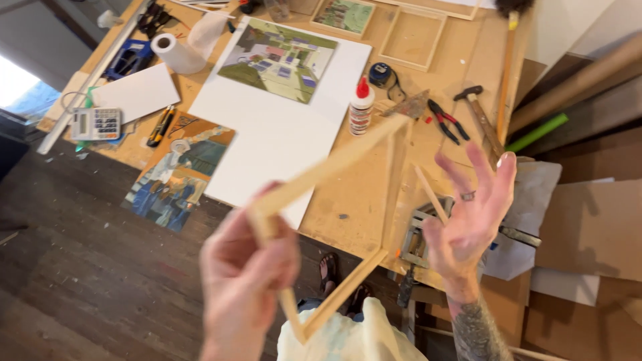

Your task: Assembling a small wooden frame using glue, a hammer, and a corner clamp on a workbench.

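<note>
Pale wooden frame (pixel 348 220) gripped by left hand (pixel 244 281), right hand (pixel 471 214) open, fingers spread

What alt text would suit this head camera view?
A left hand holds up a bare wooden frame by one corner, the right hand open beside it, above a workbench with paintings, a glue bottle and pliers.

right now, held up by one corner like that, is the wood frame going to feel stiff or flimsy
Probably light: the frame is made of thin pale strips, and the left hand lifts it by one corner alone. Likely a bit flexible, since the strips are slim and the middle is open. The corner joints may be its weak points; the right hand is open beside it, not supporting it.
</note>
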